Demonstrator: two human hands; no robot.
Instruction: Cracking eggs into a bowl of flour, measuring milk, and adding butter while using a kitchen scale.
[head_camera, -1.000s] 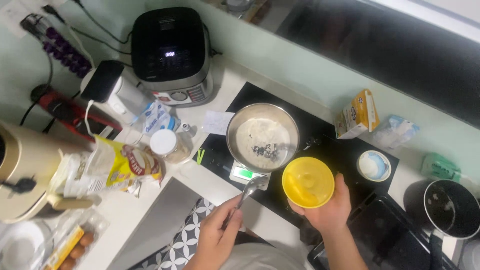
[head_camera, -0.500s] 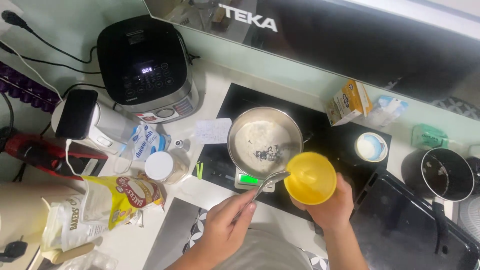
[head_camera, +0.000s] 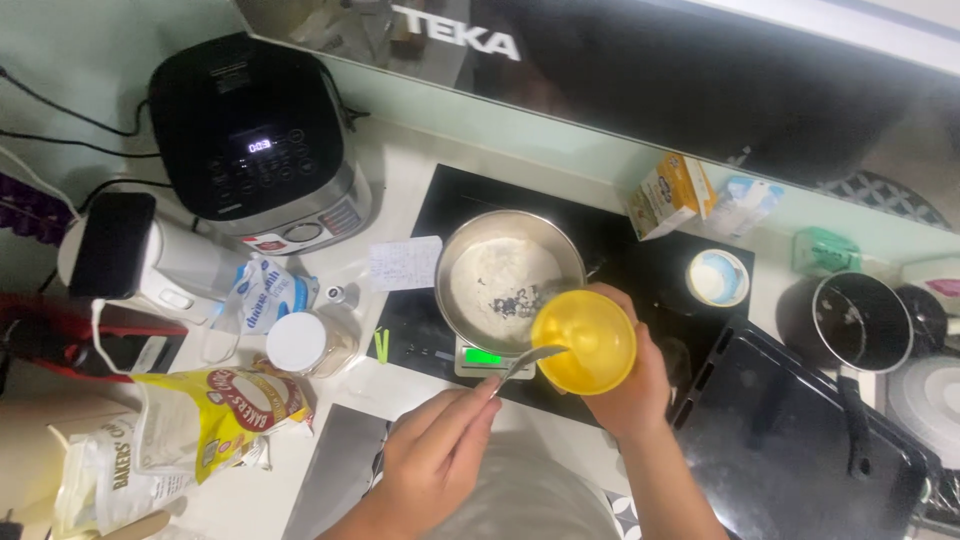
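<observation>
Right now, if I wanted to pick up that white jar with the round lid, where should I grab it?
Probably grab the white-lidded jar around its sides just below the lid, coming straight down from above. It stands upright, and the yellow flour bag and blue-white pouch crowd its sides.

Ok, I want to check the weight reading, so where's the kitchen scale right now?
In the head view, the scale sits on the black cooktop at centre, under the metal bowl, just left of the yellow bowl in the right hand.
</observation>
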